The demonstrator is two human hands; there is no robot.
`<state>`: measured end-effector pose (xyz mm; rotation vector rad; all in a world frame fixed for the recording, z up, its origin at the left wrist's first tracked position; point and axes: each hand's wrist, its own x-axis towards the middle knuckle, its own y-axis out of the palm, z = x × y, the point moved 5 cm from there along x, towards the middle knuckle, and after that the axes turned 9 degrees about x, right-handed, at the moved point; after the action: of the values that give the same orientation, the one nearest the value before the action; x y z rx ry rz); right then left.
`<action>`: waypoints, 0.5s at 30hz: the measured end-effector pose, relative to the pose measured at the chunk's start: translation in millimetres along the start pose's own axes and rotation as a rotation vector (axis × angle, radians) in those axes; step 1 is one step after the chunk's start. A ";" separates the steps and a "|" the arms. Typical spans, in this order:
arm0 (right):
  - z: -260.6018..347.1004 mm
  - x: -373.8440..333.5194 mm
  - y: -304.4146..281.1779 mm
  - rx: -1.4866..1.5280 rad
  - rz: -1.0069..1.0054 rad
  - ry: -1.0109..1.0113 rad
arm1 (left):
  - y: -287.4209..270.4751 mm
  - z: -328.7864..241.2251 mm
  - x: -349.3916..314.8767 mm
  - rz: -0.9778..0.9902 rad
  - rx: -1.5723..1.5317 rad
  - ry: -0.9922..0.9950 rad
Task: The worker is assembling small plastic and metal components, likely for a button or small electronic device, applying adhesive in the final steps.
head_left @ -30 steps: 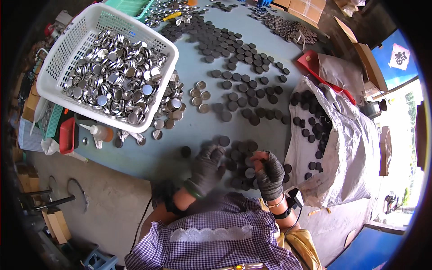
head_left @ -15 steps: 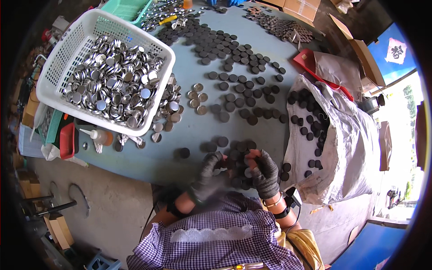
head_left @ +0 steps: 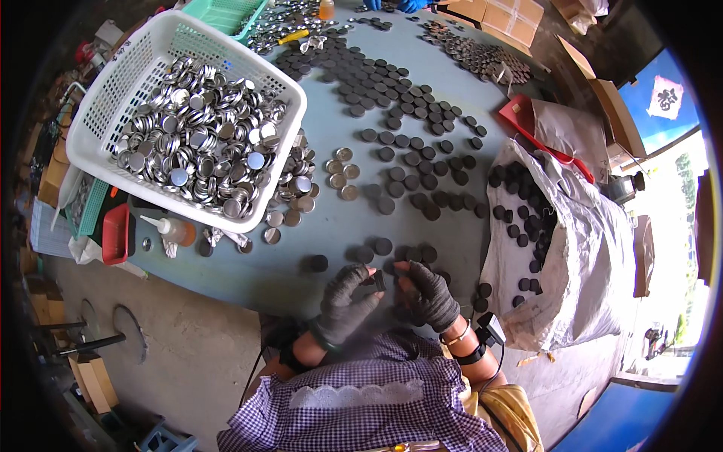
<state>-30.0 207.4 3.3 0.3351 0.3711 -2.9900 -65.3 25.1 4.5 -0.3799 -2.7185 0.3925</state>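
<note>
Near the table's front edge, my left hand (head_left: 343,304), in a grey fingerless glove, pinches a dark round disc (head_left: 379,282) between thumb and fingers. Close beside it is my right hand (head_left: 432,295), gloved the same way, with bent fingers drawn together. What those fingers hold, if anything, is hidden. More dark discs (head_left: 428,254) lie just beyond and partly under my hands. A single disc (head_left: 319,263) rests left of them. Farther up the table, many dark discs (head_left: 399,94) are spread out, and a few silvery ones (head_left: 337,181) sit left of them.
A white basket (head_left: 83,162) full of silvery discs stands at left, near a squeeze bottle (head_left: 176,230) and a red tray (head_left: 115,235). A white sack (head_left: 584,248) with dark discs on it lies at right, below a red scoop (head_left: 520,117). Another person's blue-gloved hands (head_left: 410,5) show at the far edge.
My left hand has turned and raised a dark disc between thumb and fingers. My right hand has shifted slightly down. The whole view has shifted a little.
</note>
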 end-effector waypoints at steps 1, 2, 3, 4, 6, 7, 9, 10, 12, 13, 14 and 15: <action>3.0 1.1 0.2 -0.003 0.003 0.000 | -0.8 1.1 2.0 0.001 -0.007 -0.023; 6.6 2.8 -0.4 0.043 -0.025 -0.016 | -1.5 2.8 3.8 0.002 -0.014 -0.047; 9.5 4.6 -0.5 0.089 -0.054 -0.032 | -1.9 4.1 5.0 -0.002 -0.015 -0.047; 7.3 6.7 3.3 0.085 -0.051 -0.033 | -1.7 5.6 6.0 0.002 -0.001 -0.031; 0.4 13.6 10.6 0.394 -0.072 -0.073 | -1.5 10.0 7.4 0.000 0.012 -0.015; -0.5 18.5 11.8 0.389 -0.068 -0.074 | -1.6 10.4 7.8 -0.013 0.041 0.022; 4.0 29.2 20.6 0.588 0.063 -0.026 | -4.6 10.7 10.9 -0.034 0.071 0.057; 10.5 35.3 20.8 0.583 0.071 -0.025 | -8.1 10.8 12.8 -0.053 0.045 0.036; 29.2 54.2 22.3 0.350 0.156 -0.098 | -14.9 12.4 15.5 -0.084 0.025 0.010; 30.8 67.7 22.3 0.345 0.160 -0.097 | -19.6 12.0 17.5 -0.153 0.079 0.007; 30.7 84.7 21.9 0.192 0.130 -0.158 | -24.7 11.3 18.3 -0.221 0.135 0.004; 29.9 102.7 22.7 0.043 0.106 -0.220 | -27.9 11.0 17.6 -0.230 0.140 -0.002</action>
<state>-132.6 169.5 2.7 0.0273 0.2580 -2.8946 -91.1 2.4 9.1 -0.0284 -2.6772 0.5132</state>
